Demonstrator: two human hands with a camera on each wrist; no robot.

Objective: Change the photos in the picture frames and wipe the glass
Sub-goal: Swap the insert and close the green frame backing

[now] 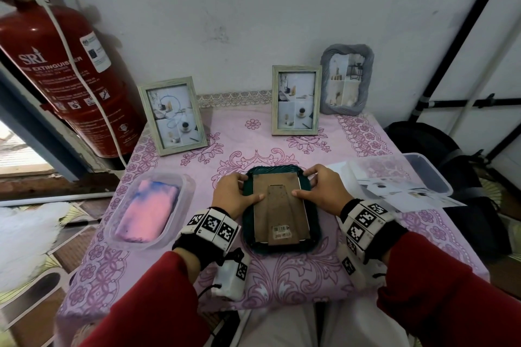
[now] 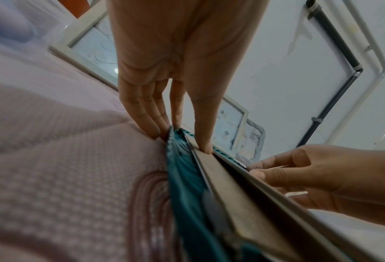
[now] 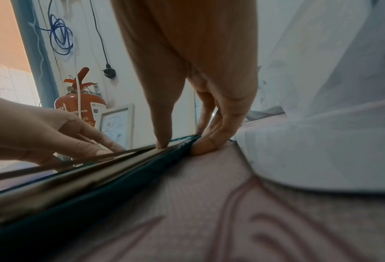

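A teal picture frame (image 1: 314, 222) lies face down on the pink tablecloth, its brown backing board (image 1: 277, 183) and folded stand (image 1: 282, 214) facing up. My left hand (image 1: 249, 188) holds its upper left corner, thumb on the backing and fingers on the outer rim. At the upper right corner my right hand (image 1: 301, 183) grips the same way. The left wrist view shows the left hand (image 2: 182, 141) with its thumb pressing the board (image 2: 231, 195) beside the teal rim (image 2: 182, 177). The right wrist view shows the right hand (image 3: 182, 143) pinching the rim (image 3: 119, 177).
A pink and blue cloth (image 1: 146, 208) lies in a clear tray (image 1: 186, 186) at the left. Loose photo prints (image 1: 394, 189) sit by a clear box (image 1: 428, 172) at the right. Three frames stand at the back (image 1: 173, 115), (image 1: 296, 100), (image 1: 346, 82). A red fire extinguisher (image 1: 64, 73) leans at the left.
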